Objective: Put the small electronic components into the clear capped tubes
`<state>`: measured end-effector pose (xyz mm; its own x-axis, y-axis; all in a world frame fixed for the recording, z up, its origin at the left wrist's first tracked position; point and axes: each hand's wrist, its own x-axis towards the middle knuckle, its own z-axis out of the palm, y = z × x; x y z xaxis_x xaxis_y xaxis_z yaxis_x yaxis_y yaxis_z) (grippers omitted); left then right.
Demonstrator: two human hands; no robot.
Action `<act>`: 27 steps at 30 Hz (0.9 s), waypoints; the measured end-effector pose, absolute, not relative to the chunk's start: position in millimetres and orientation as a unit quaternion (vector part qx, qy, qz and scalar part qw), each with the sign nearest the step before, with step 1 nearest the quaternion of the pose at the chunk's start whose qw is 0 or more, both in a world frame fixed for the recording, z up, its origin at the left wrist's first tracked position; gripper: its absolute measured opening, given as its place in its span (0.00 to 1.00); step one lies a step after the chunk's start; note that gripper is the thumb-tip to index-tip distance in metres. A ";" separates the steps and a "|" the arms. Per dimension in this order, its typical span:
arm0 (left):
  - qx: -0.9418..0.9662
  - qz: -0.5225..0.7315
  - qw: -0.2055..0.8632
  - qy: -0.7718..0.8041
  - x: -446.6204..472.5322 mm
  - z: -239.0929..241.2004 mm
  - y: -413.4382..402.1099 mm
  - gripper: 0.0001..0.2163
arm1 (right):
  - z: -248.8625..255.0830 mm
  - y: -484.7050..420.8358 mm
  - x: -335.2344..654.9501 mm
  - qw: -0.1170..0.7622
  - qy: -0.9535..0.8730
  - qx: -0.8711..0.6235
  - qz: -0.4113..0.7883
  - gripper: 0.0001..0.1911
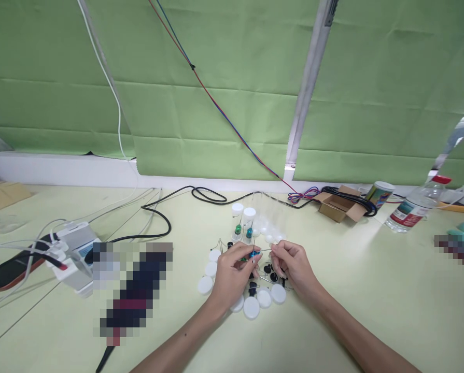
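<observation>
Near the middle of the table, my left hand [232,274] is closed, thumb and fingers pinching a small blue part with thin metal leads [254,254]. My right hand [296,261] pinches the end of a thin metal lead [265,250] that runs toward the blue part. Small black parts with wire legs [273,277] lie under and between my hands, partly hidden. Just beyond stand two clear tubes, one with a green part [238,229] and one with a blue-green part [249,233]. Several round white caps [251,307] ring the black parts.
More clear tubes [272,217] lie behind my hands. A small open cardboard box [338,207], a can [380,192] and a plastic bottle [410,210] stand at the back right. On the left are a white power strip [74,259] with cables and a blurred dark object [138,290].
</observation>
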<state>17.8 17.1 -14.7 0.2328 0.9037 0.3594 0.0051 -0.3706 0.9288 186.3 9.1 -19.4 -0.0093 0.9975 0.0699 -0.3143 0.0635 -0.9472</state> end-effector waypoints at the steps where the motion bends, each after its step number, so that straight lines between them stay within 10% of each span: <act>1: 0.652 0.511 0.439 0.348 17.9 -15.2 17.1 0.08 | -19.9 9.4 186.2 0.583 -0.432 -0.395 0.563 0.19; 27: 0.582 0.529 0.490 0.376 19.6 -2.0 18.1 0.09 | -20.8 9.5 185.1 0.594 -0.469 -0.352 0.551 0.14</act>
